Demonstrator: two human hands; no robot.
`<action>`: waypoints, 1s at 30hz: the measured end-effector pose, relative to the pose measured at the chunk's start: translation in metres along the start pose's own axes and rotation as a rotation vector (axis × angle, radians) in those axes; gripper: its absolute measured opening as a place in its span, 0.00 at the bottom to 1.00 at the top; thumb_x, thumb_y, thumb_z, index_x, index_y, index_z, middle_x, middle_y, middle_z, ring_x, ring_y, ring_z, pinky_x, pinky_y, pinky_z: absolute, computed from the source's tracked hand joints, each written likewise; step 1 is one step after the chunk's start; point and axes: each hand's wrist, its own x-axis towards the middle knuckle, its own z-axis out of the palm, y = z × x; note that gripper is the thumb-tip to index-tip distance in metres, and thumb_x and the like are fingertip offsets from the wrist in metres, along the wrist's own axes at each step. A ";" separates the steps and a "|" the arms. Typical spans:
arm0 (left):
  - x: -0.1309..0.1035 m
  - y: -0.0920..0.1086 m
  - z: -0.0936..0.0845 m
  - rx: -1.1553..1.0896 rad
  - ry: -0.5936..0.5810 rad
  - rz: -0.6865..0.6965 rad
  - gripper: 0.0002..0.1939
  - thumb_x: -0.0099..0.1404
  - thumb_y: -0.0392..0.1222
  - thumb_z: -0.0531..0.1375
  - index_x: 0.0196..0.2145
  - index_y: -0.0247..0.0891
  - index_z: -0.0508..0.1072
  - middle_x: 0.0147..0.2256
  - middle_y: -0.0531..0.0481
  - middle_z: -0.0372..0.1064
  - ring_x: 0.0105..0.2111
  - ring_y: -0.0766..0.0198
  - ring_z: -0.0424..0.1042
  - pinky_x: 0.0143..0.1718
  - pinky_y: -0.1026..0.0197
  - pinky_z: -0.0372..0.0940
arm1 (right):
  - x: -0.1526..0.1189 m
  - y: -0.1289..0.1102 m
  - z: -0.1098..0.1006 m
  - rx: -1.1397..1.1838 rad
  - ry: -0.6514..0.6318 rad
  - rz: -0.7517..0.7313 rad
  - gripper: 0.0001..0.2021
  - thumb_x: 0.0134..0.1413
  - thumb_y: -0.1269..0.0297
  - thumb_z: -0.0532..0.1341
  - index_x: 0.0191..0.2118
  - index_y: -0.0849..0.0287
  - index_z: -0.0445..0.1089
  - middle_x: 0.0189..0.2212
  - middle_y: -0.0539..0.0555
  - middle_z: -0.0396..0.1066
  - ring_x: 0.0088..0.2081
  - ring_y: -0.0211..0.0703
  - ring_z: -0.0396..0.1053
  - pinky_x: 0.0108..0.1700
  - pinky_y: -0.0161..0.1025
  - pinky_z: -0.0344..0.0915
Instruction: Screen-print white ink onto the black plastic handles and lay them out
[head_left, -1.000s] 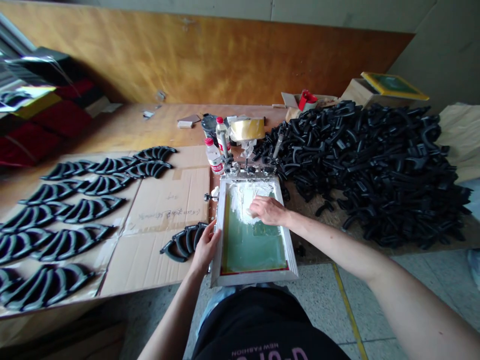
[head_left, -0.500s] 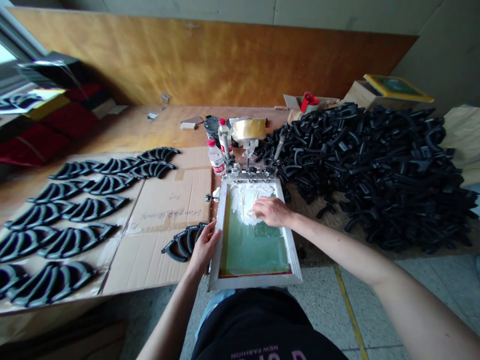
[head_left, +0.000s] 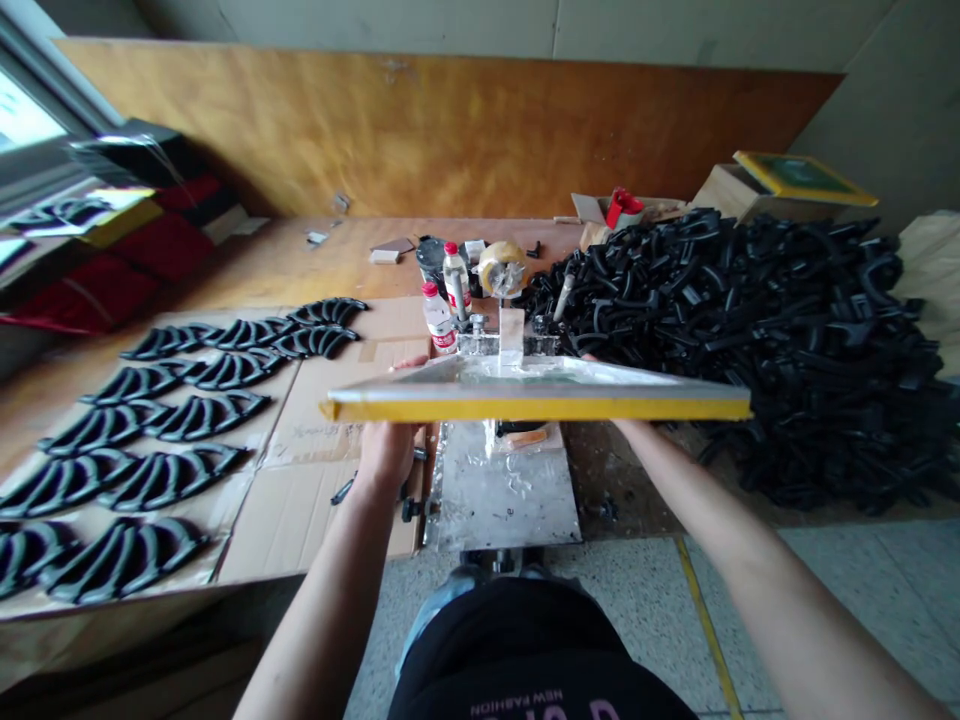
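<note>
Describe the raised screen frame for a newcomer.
Left of the heap of black curved parts lies a grey metal plate. Above it is a rectangular silver frame with a yellow near edge. Unlike the yellow-rimmed green screen upper right, hands hold it.

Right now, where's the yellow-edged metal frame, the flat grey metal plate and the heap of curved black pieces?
Yellow-edged frame [head_left: 536, 408]: head view, front edge.
Flat grey plate [head_left: 487, 490]: head view, bare middle.
Heap of curved black pieces [head_left: 787, 345]: head view, middle.

Two frames, two bottles, one tape roll, one baseplate; piled parts uncountable.
</note>
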 end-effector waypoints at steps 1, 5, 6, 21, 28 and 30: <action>0.005 0.002 0.006 -0.011 -0.002 -0.002 0.29 0.60 0.62 0.59 0.51 0.37 0.70 0.44 0.47 0.73 0.44 0.57 0.73 0.42 0.56 0.71 | -0.014 -0.003 0.012 0.025 -0.045 -0.059 0.13 0.62 0.64 0.56 0.35 0.67 0.75 0.30 0.51 0.77 0.30 0.34 0.70 0.34 0.30 0.68; -0.003 -0.019 0.019 -0.038 0.075 -0.070 0.31 0.63 0.63 0.55 0.56 0.39 0.65 0.43 0.44 0.74 0.42 0.58 0.74 0.36 0.58 0.71 | -0.052 -0.029 0.048 0.024 -0.222 -0.285 0.17 0.52 0.62 0.69 0.49 0.57 0.74 0.41 0.55 0.75 0.45 0.43 0.69 0.51 0.42 0.64; -0.013 -0.032 0.019 -0.026 0.065 -0.139 0.32 0.63 0.63 0.55 0.56 0.39 0.64 0.44 0.43 0.74 0.42 0.58 0.74 0.36 0.58 0.71 | -0.055 -0.035 0.049 0.008 -0.256 -0.306 0.16 0.53 0.62 0.69 0.48 0.55 0.75 0.41 0.55 0.73 0.46 0.45 0.67 0.52 0.44 0.62; -0.106 -0.120 -0.155 0.426 0.338 -0.594 0.33 0.59 0.71 0.49 0.30 0.35 0.71 0.28 0.43 0.74 0.24 0.63 0.71 0.24 0.62 0.65 | -0.107 -0.215 0.114 0.168 -0.550 -0.638 0.14 0.66 0.55 0.55 0.47 0.55 0.73 0.38 0.56 0.75 0.46 0.47 0.68 0.48 0.40 0.63; -0.103 -0.154 -0.235 0.727 0.366 -0.629 0.28 0.60 0.67 0.48 0.24 0.40 0.69 0.15 0.45 0.67 0.14 0.58 0.64 0.18 0.58 0.59 | -0.096 -0.260 0.197 0.010 -0.773 -0.354 0.17 0.64 0.55 0.55 0.48 0.61 0.73 0.46 0.66 0.72 0.45 0.54 0.73 0.43 0.44 0.67; -0.091 -0.158 -0.239 0.785 0.357 -0.550 0.26 0.61 0.65 0.50 0.25 0.40 0.71 0.13 0.47 0.65 0.14 0.57 0.65 0.20 0.57 0.60 | -0.094 -0.270 0.209 0.025 -0.749 -0.326 0.18 0.62 0.54 0.57 0.47 0.63 0.73 0.48 0.68 0.69 0.46 0.54 0.72 0.45 0.45 0.67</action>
